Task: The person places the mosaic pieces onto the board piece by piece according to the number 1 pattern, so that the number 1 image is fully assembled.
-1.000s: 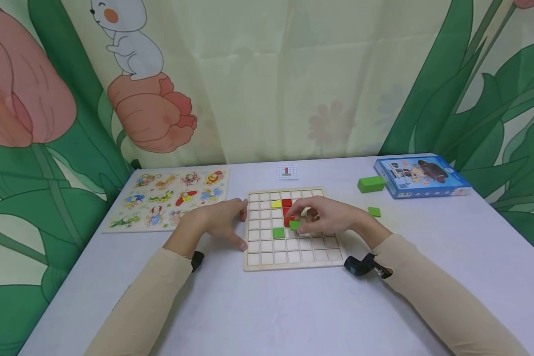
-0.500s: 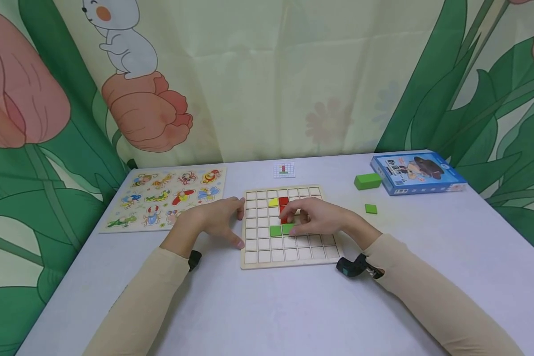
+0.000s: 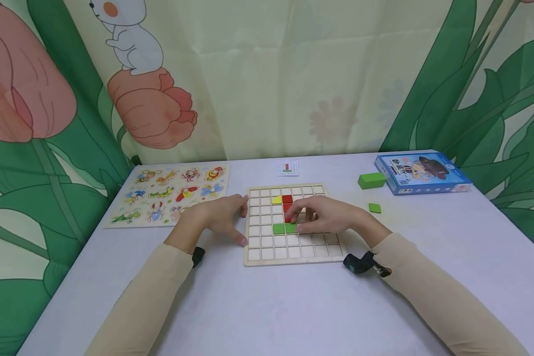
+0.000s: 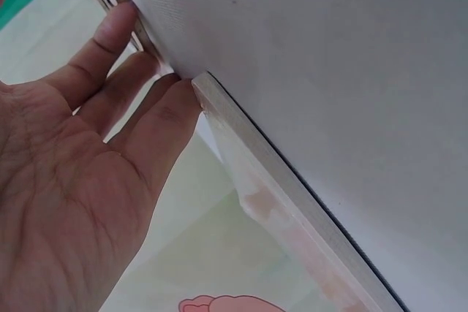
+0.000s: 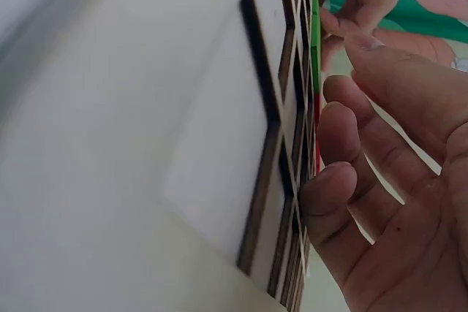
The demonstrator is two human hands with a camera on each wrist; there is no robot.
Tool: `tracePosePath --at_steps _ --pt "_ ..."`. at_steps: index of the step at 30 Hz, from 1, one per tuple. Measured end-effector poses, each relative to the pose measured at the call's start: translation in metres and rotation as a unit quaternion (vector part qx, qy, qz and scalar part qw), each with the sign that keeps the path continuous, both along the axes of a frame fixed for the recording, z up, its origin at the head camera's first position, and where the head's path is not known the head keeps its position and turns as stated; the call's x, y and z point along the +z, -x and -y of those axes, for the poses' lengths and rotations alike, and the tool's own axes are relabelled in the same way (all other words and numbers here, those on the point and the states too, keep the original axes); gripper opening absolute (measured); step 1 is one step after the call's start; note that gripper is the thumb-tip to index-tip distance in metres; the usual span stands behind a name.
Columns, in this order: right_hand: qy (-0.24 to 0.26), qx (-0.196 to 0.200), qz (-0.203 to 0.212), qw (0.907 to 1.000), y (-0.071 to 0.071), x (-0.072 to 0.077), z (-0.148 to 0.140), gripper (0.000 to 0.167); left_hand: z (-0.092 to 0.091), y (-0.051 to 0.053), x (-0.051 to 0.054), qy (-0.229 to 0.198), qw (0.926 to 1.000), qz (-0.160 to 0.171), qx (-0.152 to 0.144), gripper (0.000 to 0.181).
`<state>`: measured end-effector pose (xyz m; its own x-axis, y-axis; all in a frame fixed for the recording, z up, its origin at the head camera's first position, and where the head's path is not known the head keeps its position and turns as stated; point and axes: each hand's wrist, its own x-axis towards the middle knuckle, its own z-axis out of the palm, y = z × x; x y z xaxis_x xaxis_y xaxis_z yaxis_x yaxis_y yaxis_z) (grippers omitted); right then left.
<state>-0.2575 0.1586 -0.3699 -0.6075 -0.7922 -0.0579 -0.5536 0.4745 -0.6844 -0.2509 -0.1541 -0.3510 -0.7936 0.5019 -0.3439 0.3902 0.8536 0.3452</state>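
A wooden grid board (image 3: 293, 263) lies flat on the table. In its cells sit a yellow tile (image 3: 277, 200), a column of red tiles (image 3: 287, 199) and two green tiles (image 3: 279, 229) side by side. My left hand (image 3: 220, 216) rests at the board's left edge, thumb and fingers spread and touching it; the left wrist view has a fingertip against the board's side (image 4: 278, 166). Over the middle of the board is my right hand (image 3: 325, 214), its thumb at the right-hand green tile. Loosely bent fingers (image 5: 329, 195) pinch nothing in the right wrist view. Cells beneath this hand are hidden.
Behind the board lies a small pattern card (image 3: 287, 168). To the left is an insect puzzle board (image 3: 169, 195). A green block (image 3: 371, 180), a loose green tile (image 3: 375, 208) and a blue box (image 3: 422, 172) are on the right.
My right hand has lowered the green tile it pinched into the cell beside the other green tile, and its fingers have let go. My left hand stays at the board's edge.
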Motion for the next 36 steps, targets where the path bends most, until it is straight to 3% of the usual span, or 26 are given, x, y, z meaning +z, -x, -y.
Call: tracePosePath --at_steps 9,17,36 --pt "0.009 -0.033 -0.012 0.9994 0.0 0.009 -0.017 0.031 -0.001 0.0 -0.001 0.003 1.0 -0.004 -0.003 0.067" --pt "0.011 -0.074 -0.01 0.9972 0.0 0.006 -0.036 0.03 -0.001 0.0 -0.001 0.006 1.0 -0.007 0.004 0.066" --pt "0.028 -0.119 -0.052 0.9912 -0.002 0.016 -0.097 0.032 -0.002 0.0 0.001 0.011 0.9999 -0.002 0.004 0.066"
